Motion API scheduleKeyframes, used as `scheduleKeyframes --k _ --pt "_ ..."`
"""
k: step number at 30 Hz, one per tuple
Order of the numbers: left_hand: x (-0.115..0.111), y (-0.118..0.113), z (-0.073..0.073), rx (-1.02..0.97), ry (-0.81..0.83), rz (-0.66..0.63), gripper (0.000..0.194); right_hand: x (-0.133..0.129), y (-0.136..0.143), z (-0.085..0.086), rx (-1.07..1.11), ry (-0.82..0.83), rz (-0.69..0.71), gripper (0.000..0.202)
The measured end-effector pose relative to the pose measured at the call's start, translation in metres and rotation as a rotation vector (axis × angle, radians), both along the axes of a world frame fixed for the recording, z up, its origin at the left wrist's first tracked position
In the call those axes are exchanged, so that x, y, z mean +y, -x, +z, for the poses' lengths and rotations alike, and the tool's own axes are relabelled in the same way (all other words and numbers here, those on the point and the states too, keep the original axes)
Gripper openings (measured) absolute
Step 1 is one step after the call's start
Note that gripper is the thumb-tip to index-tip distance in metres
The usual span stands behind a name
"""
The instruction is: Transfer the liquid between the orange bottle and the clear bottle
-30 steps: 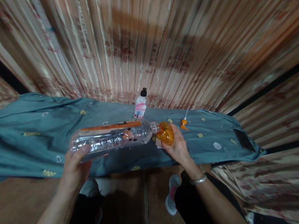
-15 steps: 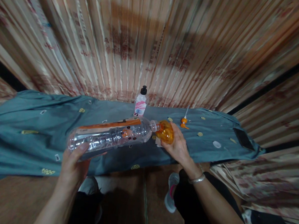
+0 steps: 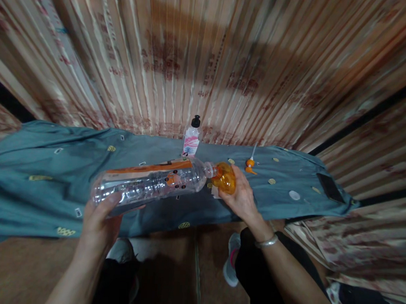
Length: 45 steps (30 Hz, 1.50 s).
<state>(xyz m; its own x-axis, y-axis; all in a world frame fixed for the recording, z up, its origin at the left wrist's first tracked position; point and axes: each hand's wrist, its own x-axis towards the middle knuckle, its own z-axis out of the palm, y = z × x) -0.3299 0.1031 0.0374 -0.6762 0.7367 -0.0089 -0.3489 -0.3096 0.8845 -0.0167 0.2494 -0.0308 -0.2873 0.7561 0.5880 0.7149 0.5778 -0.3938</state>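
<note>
A large clear plastic bottle (image 3: 153, 184) with an orange label lies almost level in the air, its neck pointing right. My left hand (image 3: 100, 217) grips its base end, thumb on top. On the right, my right hand (image 3: 239, 194) is wrapped round a small translucent orange bottle (image 3: 226, 178). The mouths of the two bottles meet, and whether any liquid passes between them cannot be made out. Behind them an upright clear bottle (image 3: 191, 141) with a black cap and pink label stands on the cloth. An orange pump head (image 3: 250, 163) with a white tube lies to the right.
The green-blue cloth (image 3: 62, 163) with yellow prints covers the table. At its right end lie a dark flat object (image 3: 330, 187) and a round whitish spot (image 3: 294, 196). Pleated curtains (image 3: 201, 56) rise behind the table. Shoes and dark-clothed legs show below.
</note>
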Motion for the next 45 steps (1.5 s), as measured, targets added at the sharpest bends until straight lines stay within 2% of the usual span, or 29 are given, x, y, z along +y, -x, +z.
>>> scheduleKeyframes --k 7,18,23,38,45 --pt "0.0016 0.0001 0.0001 0.041 -0.031 -0.025 0.061 -0.0005 0.0007 0.0016 0.013 0.027 -0.005 0.088" --pt "-0.0006 0.0063 -0.0068 0.054 -0.024 -0.062 0.064 0.0005 -0.0008 0.0016 -0.015 0.049 -0.008 0.090" --pt "0.0005 0.0023 -0.0051 0.041 -0.044 -0.028 0.075 0.0003 -0.0001 0.0008 -0.013 0.022 -0.006 0.088" --pt "0.0002 0.0007 -0.0025 0.041 -0.044 -0.029 0.065 0.0001 0.0004 0.0020 -0.005 0.041 -0.015 0.088" --pt "-0.0007 -0.0002 0.0006 0.043 -0.026 -0.026 0.068 -0.0004 0.0014 0.0037 0.003 0.041 -0.016 0.086"
